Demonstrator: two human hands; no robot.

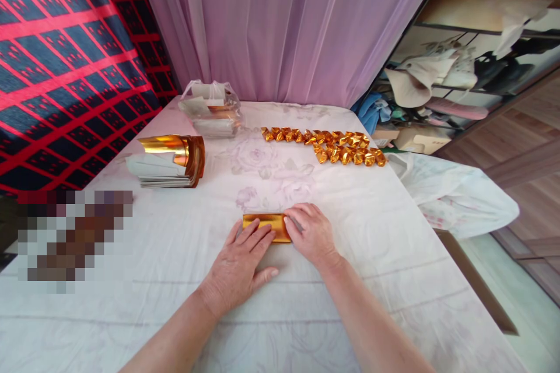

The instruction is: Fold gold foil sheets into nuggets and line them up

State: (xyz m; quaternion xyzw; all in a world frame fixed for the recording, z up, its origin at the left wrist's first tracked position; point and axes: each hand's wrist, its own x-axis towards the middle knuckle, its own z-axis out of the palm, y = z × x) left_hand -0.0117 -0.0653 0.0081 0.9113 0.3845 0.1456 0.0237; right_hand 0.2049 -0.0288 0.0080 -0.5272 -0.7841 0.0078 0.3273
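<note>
Gold foil paper [265, 225], folded into a narrow flat strip, lying near the middle of the white floral cloth [175, 256] over the table, long side running left to right. Pressed flat from both ends: left hand [242, 262] palm down, fingers together and stretched out, tips resting on the near edge and left half of the strip; right hand [311, 234] palm down too, fingers slightly curled, covering the strip's right end. No pinch by either hand, only flat pressure. Both forearms bare, reaching in from the near edge.

Farther left, well apart from the strip, a stack of gold-backed sheets [168, 162], top sheets curling up to show the shiny gold face, white edges fanned toward the left. Beyond that, at the far left of the table, a clear plastic bag [212, 108] holding more pale sheets. To the right of the bag, along the far side, a row of small folded gold pieces [326, 144], lined up in a band that doubles toward its right end.

Behind the table, a lilac curtain [284, 23] hanging in folds. On the left, red and dark blue checked fabric [56, 58]. On the right, shelves [472, 70] with hats and clothing, and a white bag [455, 192] just off the table's right edge. Blurred patch at the near left, contents impossible to tell.
</note>
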